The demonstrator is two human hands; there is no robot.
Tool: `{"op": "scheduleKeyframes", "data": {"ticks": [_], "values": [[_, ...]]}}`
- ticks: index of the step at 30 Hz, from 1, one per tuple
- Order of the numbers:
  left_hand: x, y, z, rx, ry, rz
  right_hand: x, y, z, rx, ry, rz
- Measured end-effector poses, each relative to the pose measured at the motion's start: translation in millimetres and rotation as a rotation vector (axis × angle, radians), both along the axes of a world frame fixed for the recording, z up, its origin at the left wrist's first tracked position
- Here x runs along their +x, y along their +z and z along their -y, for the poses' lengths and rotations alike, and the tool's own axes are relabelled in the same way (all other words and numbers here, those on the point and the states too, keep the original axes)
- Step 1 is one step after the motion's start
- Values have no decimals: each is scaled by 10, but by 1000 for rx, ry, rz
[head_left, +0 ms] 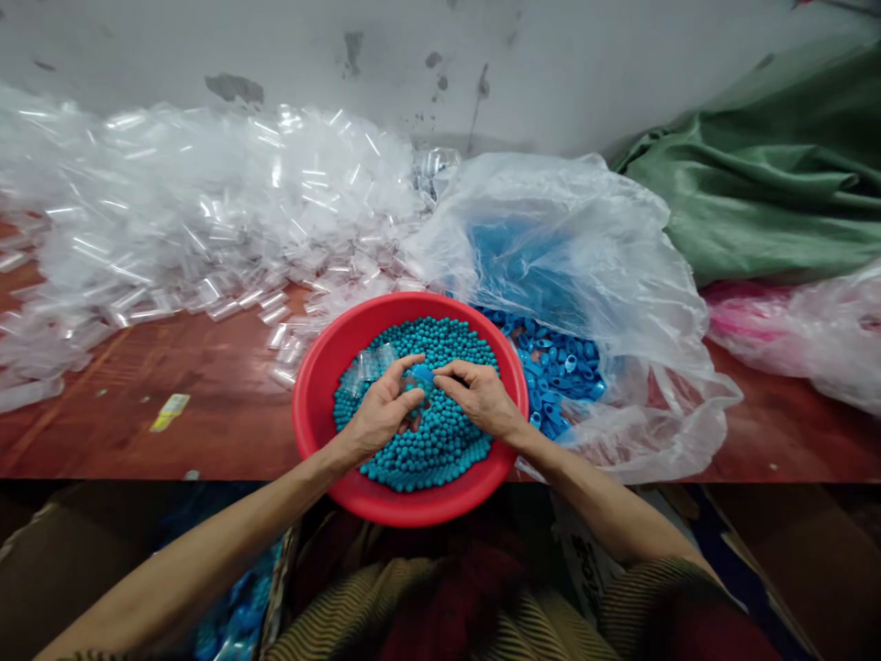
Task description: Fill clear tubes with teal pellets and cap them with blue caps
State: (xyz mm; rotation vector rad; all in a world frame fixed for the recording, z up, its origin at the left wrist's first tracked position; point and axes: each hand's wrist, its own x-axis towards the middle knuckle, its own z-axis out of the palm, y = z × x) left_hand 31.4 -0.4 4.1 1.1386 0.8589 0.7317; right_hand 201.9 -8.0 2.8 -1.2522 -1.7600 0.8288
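A red plastic basin (313,395) holds a heap of small turquoise balls (433,450). Over the heap, my left hand (385,404) is closed around a small clear container, mostly hidden by the fingers. A blue cap (421,373) shows at the container's top. From the other side, my right hand (482,395) pinches the cap's edge with thumb and fingertips. Some clear plastic tubes (368,364) lie on the balls, left of my hands.
A big pile of clear tubes (206,211) covers the back left of the red-brown table (234,404). Right of the basin, blue caps (551,367) spill from a clear plastic bag (619,266). Green cloth (771,184) and a pink-and-white bag (777,321) lie farther right. Boxes stand below.
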Motion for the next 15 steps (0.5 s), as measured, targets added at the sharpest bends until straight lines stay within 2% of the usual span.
{"op": "scheduleKeyframes", "data": {"ticks": [5,10,12,15], "values": [[45,19,31,-13,80,19,-19,-24,15,95,57,2],[86,10,34,61,106,-36,-34,-52,59,234,72,72],[76,3,18,37,105,-37,-9,-65,57,201,98,89],[28,-3,-15,-19,58,-59,67,-64,-5,10,147,27]]}}
